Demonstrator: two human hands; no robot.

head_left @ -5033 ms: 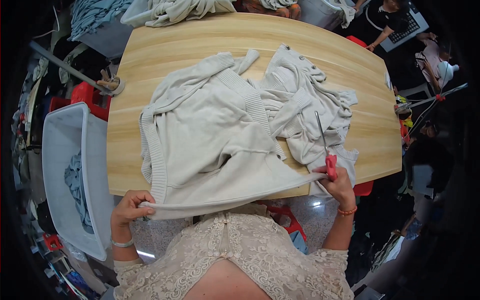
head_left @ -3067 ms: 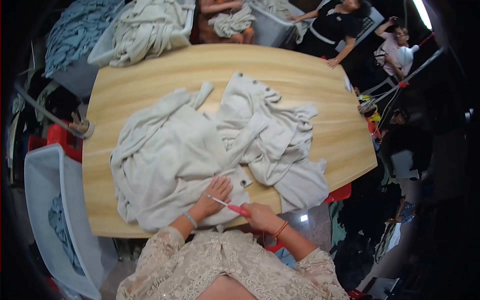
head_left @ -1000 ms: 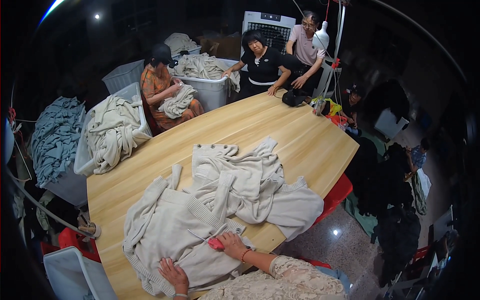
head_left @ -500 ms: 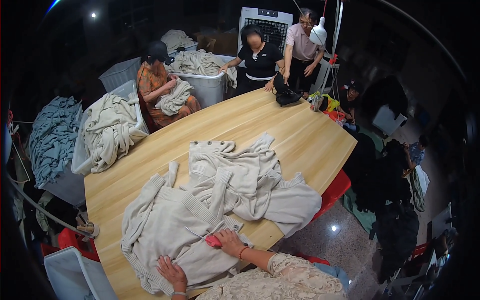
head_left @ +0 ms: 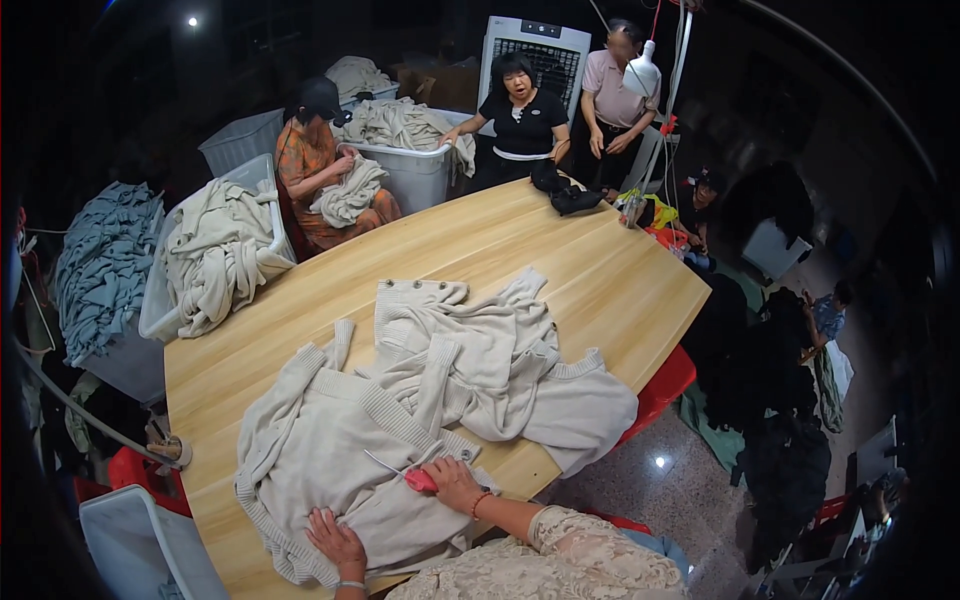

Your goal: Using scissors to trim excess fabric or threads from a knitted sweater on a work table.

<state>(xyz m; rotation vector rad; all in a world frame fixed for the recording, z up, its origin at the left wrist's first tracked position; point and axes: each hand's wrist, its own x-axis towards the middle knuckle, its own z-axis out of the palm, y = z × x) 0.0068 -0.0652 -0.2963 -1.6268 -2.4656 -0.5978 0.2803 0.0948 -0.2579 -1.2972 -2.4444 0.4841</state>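
A cream knit cardigan [head_left: 335, 455] lies spread on the near part of the wooden table [head_left: 250, 330], its ribbed edge carrying a dark button beside my right hand. My left hand [head_left: 337, 545] rests flat on the lower part of this cardigan, fingers spread. Closed round red-handled scissors [head_left: 420, 480], my right hand [head_left: 456, 487] lies on the knit, with the thin metal blade pointing up and left. The fingers partly hide the handle. Just beyond, more cream knitwear [head_left: 480, 350] lies rumpled, with several buttons along its ribbed band. Another cream piece [head_left: 585, 410] reaches the table's right edge.
White bins of cream knits [head_left: 215, 250] and a heap of blue-grey garments [head_left: 105, 265] stand left. Across the table, a seated person [head_left: 325, 170] handles a knit and two others stand. A black item [head_left: 570, 195] lies on the far edge. A red stool [head_left: 660, 395] stands right.
The person in the pink shirt has drawn back from the black item, hands now before the waist. My hands hold nearly the same places on the cardigan; the view has shifted slightly.
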